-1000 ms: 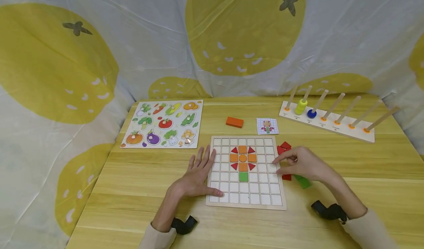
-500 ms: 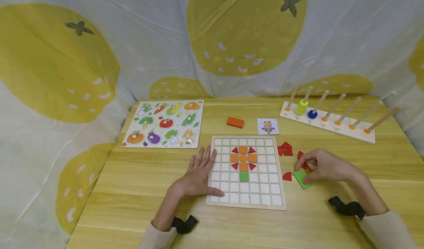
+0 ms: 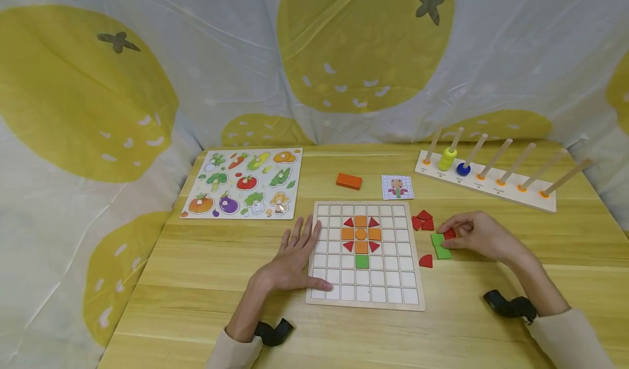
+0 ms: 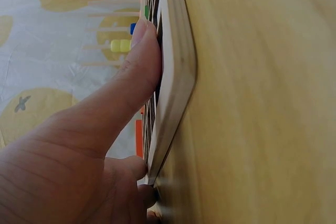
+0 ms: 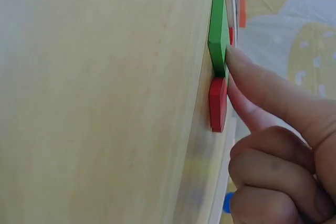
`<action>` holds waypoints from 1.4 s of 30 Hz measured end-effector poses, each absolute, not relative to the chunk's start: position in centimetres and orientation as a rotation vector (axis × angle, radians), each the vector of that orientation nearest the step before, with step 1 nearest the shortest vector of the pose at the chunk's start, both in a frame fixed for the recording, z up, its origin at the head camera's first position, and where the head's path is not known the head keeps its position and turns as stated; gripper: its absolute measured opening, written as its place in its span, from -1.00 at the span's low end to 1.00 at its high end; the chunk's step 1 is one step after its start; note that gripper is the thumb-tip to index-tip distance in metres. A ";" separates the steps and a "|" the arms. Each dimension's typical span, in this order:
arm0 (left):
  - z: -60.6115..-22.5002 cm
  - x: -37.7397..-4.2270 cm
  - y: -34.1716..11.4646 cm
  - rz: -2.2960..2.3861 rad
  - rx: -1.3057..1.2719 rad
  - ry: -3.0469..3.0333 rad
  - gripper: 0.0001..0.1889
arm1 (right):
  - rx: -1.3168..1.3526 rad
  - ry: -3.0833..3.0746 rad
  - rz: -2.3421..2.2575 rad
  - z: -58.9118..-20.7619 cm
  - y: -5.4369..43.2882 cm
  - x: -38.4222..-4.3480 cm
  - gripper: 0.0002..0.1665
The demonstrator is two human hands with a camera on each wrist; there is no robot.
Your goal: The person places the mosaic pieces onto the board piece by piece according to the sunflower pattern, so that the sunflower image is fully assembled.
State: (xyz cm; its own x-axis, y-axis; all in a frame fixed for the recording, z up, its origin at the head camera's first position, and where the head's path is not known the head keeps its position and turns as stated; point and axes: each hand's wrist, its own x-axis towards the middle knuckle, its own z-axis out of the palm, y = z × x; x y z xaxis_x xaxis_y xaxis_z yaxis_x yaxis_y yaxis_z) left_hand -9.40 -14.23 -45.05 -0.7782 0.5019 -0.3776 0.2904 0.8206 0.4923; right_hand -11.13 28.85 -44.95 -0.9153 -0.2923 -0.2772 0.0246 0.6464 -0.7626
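Note:
A wooden grid board (image 3: pixel 341 279) holds orange squares, an orange disc, red triangles and a green square in its cells. My left hand (image 3: pixel 290 262) is spread over the board's left edge, its thumb resting on the frame in the left wrist view. To the right of the board, two green square tiles (image 3: pixel 443 253) lie flat on the table. My right hand (image 3: pixel 486 237) pinches the upper one between thumb and index finger. In the right wrist view the thumb tip meets the green tile (image 5: pixel 217 35); the index fingertip is hidden. A red piece (image 5: pixel 217 104) sits beside it.
Red quarter-round pieces (image 3: pixel 425 261) lie near the board's right edge. Behind are a pattern card (image 3: pixel 397 187) and an orange block (image 3: pixel 349 182). A vegetable puzzle (image 3: pixel 241 186) stands back left, a peg rack (image 3: pixel 491 180) with yellow and blue beads back right.
My right hand has moved from the board's right edge to the green tiles. Those tiles have shifted up and left and turned straighter. My left hand stays put.

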 end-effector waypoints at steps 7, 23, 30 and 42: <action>-45.1 -9.4 -14.3 0.563 0.587 2.495 0.42 | -0.143 2.478 -1.144 -45.2 28.8 -11.4 -0.63; -45.1 -9.5 -14.3 0.565 0.587 2.499 0.43 | -0.125 2.494 -1.159 -45.1 28.3 -11.4 -0.64; -45.1 -9.4 -14.3 0.564 0.585 2.501 0.43 | -0.123 2.438 -1.167 -44.8 28.5 -11.3 -0.58; -45.2 -9.4 -14.3 0.585 0.589 2.506 0.43 | -0.184 2.571 -1.051 -44.2 28.1 -11.2 -0.66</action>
